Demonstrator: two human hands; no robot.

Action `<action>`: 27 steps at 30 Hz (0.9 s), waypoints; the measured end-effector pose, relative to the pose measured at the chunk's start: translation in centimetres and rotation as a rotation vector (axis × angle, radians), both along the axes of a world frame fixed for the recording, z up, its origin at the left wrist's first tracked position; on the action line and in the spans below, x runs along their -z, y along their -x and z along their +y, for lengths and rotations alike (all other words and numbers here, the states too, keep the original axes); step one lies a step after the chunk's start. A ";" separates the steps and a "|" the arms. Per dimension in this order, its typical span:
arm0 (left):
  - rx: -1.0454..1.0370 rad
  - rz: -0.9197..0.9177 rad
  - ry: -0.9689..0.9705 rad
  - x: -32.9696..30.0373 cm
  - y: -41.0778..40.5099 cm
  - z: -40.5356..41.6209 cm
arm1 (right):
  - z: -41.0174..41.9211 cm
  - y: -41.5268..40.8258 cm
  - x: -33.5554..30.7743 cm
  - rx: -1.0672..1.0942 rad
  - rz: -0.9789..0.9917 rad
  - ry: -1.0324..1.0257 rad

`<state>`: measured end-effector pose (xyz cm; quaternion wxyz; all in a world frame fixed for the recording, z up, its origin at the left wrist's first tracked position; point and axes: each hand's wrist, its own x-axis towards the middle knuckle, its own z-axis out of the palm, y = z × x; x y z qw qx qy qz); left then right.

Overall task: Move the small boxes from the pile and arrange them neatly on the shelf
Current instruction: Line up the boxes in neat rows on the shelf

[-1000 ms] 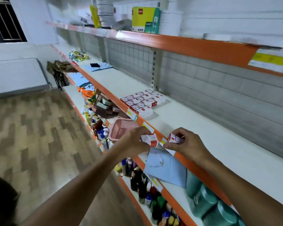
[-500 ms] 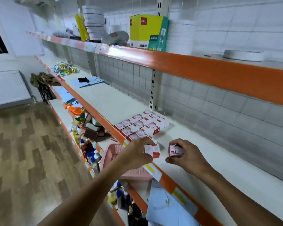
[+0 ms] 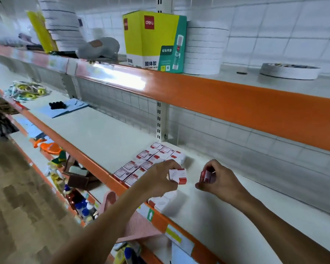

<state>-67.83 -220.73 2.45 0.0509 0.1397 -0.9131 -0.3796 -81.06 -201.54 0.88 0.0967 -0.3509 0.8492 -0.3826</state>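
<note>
My left hand (image 3: 159, 179) grips a small white and red box (image 3: 178, 176) just above the middle shelf (image 3: 103, 134). My right hand (image 3: 219, 180) pinches a second small red and white box (image 3: 205, 176) a little to the right of it. Behind and left of both hands, several small boxes (image 3: 151, 159) lie in neat rows on the shelf. A few more small boxes (image 3: 164, 202) sit at the shelf's front edge, partly hidden under my left wrist.
The upper shelf's orange lip (image 3: 236, 103) overhangs the hands, carrying a yellow-green carton (image 3: 152, 39) and stacked tape rolls (image 3: 204, 48). A pink basket (image 3: 133, 220) and bottles (image 3: 82, 204) fill the lower shelf. Blue paper (image 3: 69, 109) lies far left. Bare shelf surface (image 3: 255, 225) stretches right.
Both hands, each holding its box, have moved up over the shelf and closer to the rows of boxes. The camera has swung up and toward the shelf.
</note>
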 end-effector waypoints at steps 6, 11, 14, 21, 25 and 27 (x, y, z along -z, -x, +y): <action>0.187 -0.021 0.038 -0.4 3.4 -3.5 | -1.7 0.9 -1.1 0.157 -0.131 0.057; 0.339 -0.069 0.066 -0.6 6.2 -5.6 | -2.9 0.9 -0.9 0.299 -0.180 0.088; 0.425 -0.083 0.102 -0.5 7.0 -5.9 | -3.2 0.6 -0.6 0.370 -0.181 0.100; 0.561 -0.102 0.145 0.4 7.6 -6.1 | -4.2 -0.3 -0.4 0.606 -0.153 0.113; 0.603 -0.086 0.105 0.7 7.7 -6.0 | -4.5 -0.8 0.0 0.690 -0.227 0.141; 0.609 -0.075 0.110 0.8 8.0 -6.0 | -4.5 -1.1 0.2 0.726 -0.287 0.164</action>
